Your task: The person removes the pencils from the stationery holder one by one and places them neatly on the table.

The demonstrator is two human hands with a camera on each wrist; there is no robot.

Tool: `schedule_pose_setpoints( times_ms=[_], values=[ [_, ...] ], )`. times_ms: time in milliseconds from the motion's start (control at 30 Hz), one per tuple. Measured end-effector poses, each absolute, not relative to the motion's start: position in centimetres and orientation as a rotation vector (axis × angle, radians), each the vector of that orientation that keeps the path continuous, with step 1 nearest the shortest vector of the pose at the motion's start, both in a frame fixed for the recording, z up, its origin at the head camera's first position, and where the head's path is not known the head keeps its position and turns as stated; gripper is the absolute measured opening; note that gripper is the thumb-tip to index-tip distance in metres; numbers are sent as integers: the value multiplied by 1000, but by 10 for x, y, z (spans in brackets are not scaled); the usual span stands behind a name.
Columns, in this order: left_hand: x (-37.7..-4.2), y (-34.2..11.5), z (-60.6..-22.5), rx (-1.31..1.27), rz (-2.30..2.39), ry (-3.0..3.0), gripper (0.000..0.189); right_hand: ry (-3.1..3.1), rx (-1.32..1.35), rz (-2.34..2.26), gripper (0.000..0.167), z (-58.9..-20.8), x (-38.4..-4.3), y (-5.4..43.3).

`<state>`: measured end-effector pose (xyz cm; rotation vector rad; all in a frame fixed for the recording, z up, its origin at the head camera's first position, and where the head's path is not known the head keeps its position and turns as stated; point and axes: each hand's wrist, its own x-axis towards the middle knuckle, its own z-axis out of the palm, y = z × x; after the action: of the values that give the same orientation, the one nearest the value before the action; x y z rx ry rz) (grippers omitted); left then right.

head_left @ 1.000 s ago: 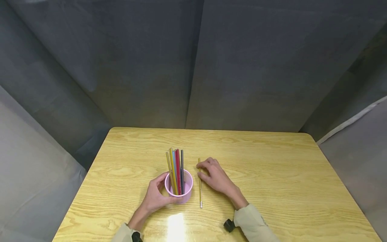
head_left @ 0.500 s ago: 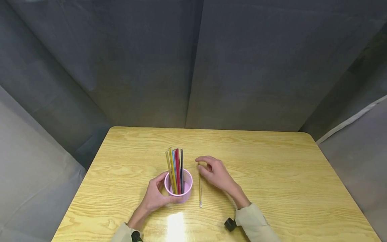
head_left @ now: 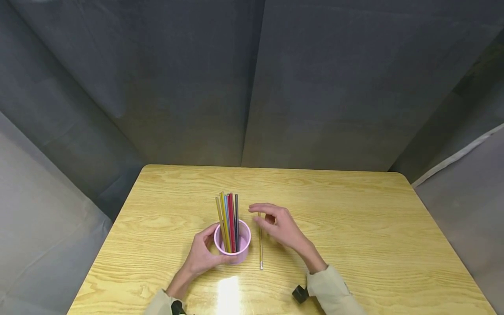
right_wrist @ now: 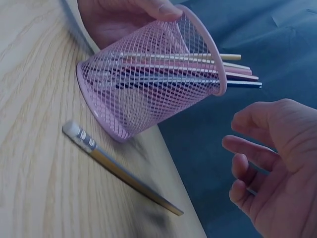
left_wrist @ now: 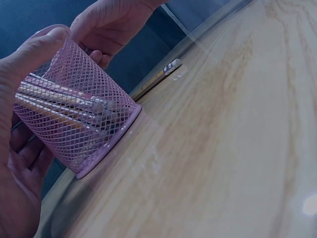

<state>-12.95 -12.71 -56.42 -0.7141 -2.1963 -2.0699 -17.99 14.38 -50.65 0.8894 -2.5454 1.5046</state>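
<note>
A pink mesh pencil cup [head_left: 243, 257] stands upright on the table, with several coloured pencils [head_left: 230, 218] leaning together inside it. My left hand [head_left: 202, 257] grips the cup from the left, thumb along the near side and fingers round the far side. Just right of the cup, a yellow pencil [head_left: 261, 249] lies on the table, its white eraser end toward me. Over that pencil's far end hovers my right hand [head_left: 284, 227], holding nothing. In the right wrist view its fingers [right_wrist: 257, 116] are loosely bent and apart from both pencil [right_wrist: 130, 174] and cup.
The wood-grain table [head_left: 374, 245] reaches well out to the right and some way to the left. Dark grey cloth [head_left: 315, 87] hangs behind it, with paler cloth at both sides. A black wrist camera [head_left: 300, 294] sits by my right sleeve.
My right hand's thumb and index finger have come off the yellow pencil, lifting and extending toward the cup. The pencil shifted very slightly. My left hand and the cup stay put.
</note>
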Motion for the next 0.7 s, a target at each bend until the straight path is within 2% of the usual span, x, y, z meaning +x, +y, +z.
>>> schedule_pose_setpoints(
  times_ms=[700],
  values=[
    [-130, -128, -567, -707, -2051, -2198, 87, -2441, 1030, 1639, 33, -499, -168, 127]
  ],
)
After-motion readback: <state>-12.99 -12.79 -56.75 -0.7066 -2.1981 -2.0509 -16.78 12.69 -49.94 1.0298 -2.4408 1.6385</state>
